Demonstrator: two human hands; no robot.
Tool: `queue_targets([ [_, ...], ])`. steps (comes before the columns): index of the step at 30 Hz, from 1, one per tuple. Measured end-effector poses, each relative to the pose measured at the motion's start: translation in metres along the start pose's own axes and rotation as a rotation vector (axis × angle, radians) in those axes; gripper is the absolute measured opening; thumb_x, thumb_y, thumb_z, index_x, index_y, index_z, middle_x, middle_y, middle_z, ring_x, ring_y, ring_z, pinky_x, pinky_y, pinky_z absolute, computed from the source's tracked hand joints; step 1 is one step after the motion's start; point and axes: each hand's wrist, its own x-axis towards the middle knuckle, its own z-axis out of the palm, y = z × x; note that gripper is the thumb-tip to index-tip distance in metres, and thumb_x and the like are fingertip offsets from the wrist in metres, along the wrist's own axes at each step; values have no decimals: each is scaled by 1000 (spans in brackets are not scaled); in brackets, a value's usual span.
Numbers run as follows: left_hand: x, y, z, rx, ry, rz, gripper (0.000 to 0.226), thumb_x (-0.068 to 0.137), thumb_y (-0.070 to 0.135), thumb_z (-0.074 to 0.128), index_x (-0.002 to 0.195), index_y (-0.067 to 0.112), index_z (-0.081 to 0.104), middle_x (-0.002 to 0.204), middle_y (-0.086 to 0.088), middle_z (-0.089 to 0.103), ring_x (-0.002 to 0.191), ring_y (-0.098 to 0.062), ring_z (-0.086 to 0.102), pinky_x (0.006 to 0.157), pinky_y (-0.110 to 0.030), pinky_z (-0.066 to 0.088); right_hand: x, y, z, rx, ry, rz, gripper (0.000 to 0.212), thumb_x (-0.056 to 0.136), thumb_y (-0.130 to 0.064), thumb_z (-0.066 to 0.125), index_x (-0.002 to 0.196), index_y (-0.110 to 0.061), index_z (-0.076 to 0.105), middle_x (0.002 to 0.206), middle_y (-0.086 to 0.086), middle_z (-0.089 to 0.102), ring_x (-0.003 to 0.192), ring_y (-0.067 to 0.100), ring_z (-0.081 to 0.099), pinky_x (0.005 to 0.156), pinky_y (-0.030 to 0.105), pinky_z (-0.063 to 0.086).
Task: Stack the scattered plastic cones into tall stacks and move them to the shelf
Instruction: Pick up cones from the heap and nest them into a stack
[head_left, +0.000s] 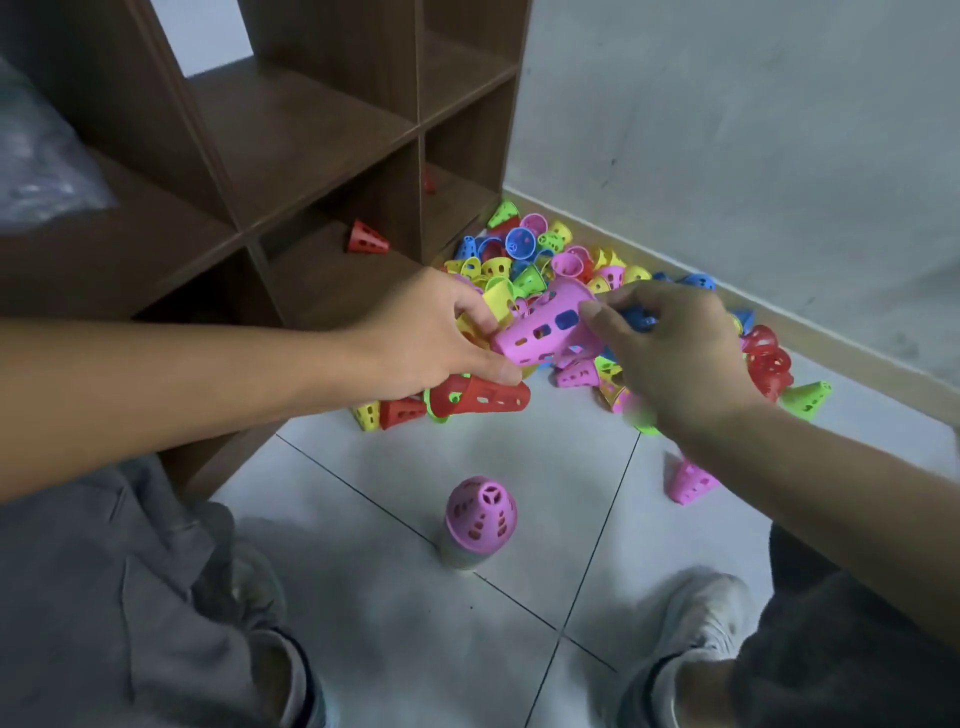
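Pink stack (480, 514) upright on floor, lower centre. Left hand (436, 332) grips pink cones (540, 330) mid-frame; right hand (660, 343) pinches their rim. Loose pile (545, 260) beyond (mostly unsorted). Shelf (311, 130), upper left: few red cones only.

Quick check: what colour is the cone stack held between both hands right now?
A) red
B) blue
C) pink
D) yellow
C: the left hand and right hand both grip a pink cone stack above the pile.
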Motion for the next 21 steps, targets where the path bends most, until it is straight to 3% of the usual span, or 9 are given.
queue_targets([
  [5, 1, -5, -2, -82, -28, 21, 36, 75, 31, 84, 105, 14, 75, 95, 3, 78, 88, -12, 75, 74, -36, 64, 4, -1, 3, -16, -35, -50, 5, 94, -31, 69, 95, -26, 68, 85, -15, 64, 60, -2, 54, 56, 9, 37],
  [9, 11, -9, -9, -18, -7, 31, 34, 78, 36, 81, 107, 20, 74, 94, 7, 77, 88, -7, 74, 64, -25, 62, 2, 9, -5, 44, -73, -14, 19, 95, -30, 67, 113, -29, 63, 101, -8, 68, 83, 14, 69, 63, 21, 50],
  [12, 18, -10, -13, 25, -51, 27, 35, 77, 35, 83, 108, 20, 74, 94, 3, 78, 87, -11, 76, 69, -36, 64, 0, 9, -8, 149, -111, -1, 22, 94, -28, 68, 115, -28, 62, 101, -3, 70, 75, 21, 70, 55, 17, 49],
  [17, 22, -6, -5, 81, -99, 84, 43, 72, 36, 86, 108, 18, 74, 95, 4, 78, 88, -9, 75, 74, -38, 64, -3, 10, 0, 245, -131, 54, 41, 91, -25, 73, 126, -28, 51, 96, 0, 68, 64, 10, 65, 52, 14, 46],
  [21, 23, -2, -5, 101, -66, 108, 56, 60, 51, 80, 105, 20, 74, 96, 5, 77, 90, -10, 74, 69, -42, 63, 3, 12, 6, 362, -88, 180, 35, 93, -25, 69, 124, -20, 53, 97, 11, 73, 86, 24, 73, 67, 32, 59],
])
